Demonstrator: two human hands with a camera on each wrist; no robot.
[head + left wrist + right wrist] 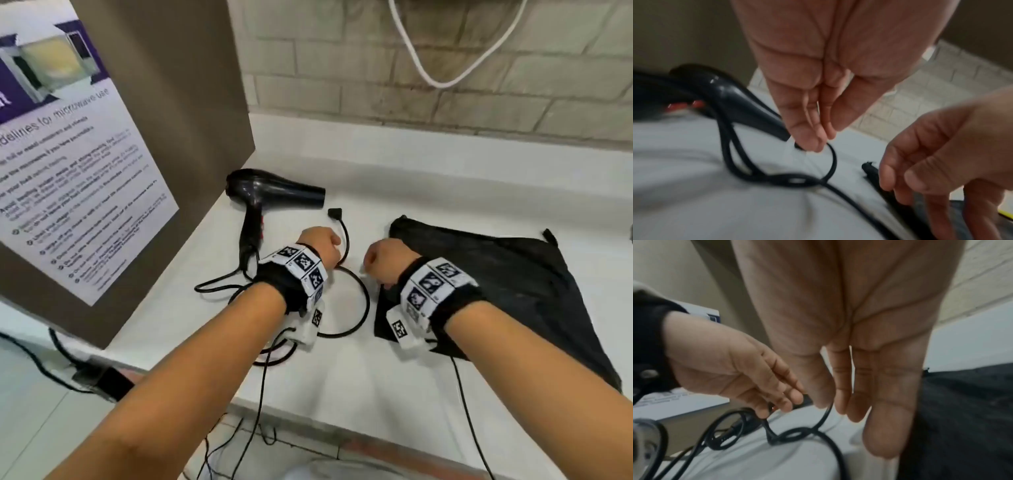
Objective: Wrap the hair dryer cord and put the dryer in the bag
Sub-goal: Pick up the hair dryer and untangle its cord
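A black hair dryer [274, 193] lies on the white counter [342, 383], nozzle pointing right. Its black cord [363, 308] sprawls in loose loops toward me, with the plug [335, 213] lying free beside the nozzle. My left hand [318, 245] hovers over the cord just below the plug. In the left wrist view its fingers [813, 142] are nearly straight and their tips touch the cord [833, 162]. My right hand [385, 260] is close beside it at the black bag's [507, 291] left corner. Its fingers [859, 402] hang straight and hold nothing.
A brown panel with a microwave-guidelines poster [85, 154] stands at the left, close to the dryer. A tiled wall with a hanging white cable [442, 82] backs the counter. Thin black wires [260, 394] drop over the counter's front edge.
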